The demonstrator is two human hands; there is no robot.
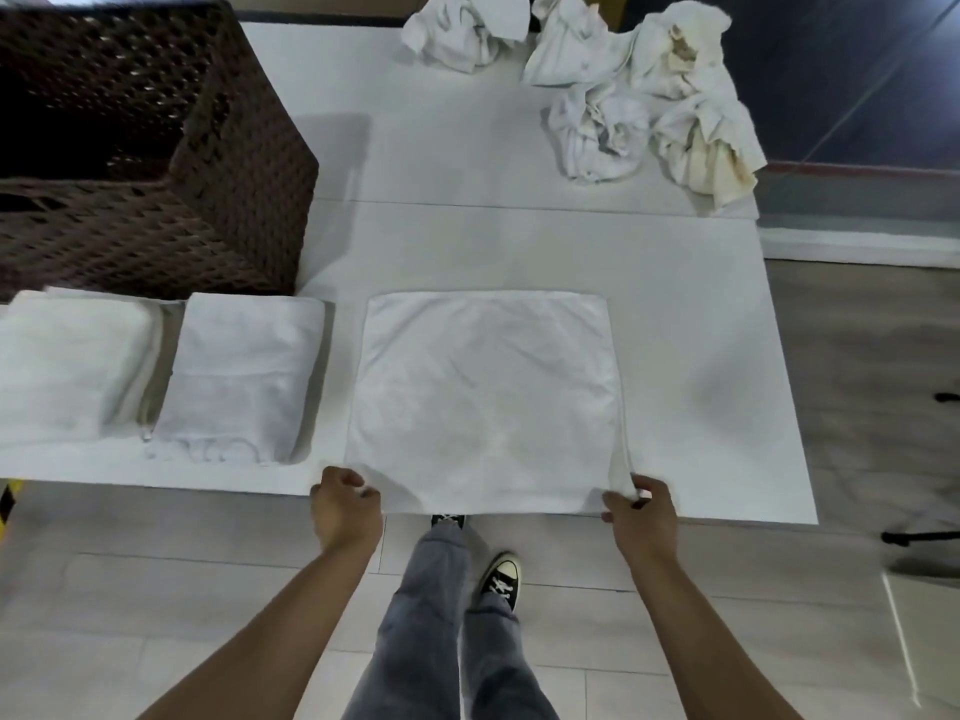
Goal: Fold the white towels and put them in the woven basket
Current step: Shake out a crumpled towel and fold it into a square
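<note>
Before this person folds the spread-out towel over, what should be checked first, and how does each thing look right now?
1. Left hand pinches the flat towel at its near left corner: ok.
2. Right hand grips the near right corner: ok.
3. Towel lies smooth: ok.
4. White table beyond its far edge is bare: ok.
5. Two folded towels lie apart from it: ok.
6. Room inside the woven basket: cannot tell.

bare table (467, 241) mid-way, basket (156, 148) left, seemingly empty

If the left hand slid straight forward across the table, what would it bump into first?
Probably the folded towel, whose near right corner lies just ahead of the left hand. Depth is unclear, so it might slip between that and the flat towel.
</note>
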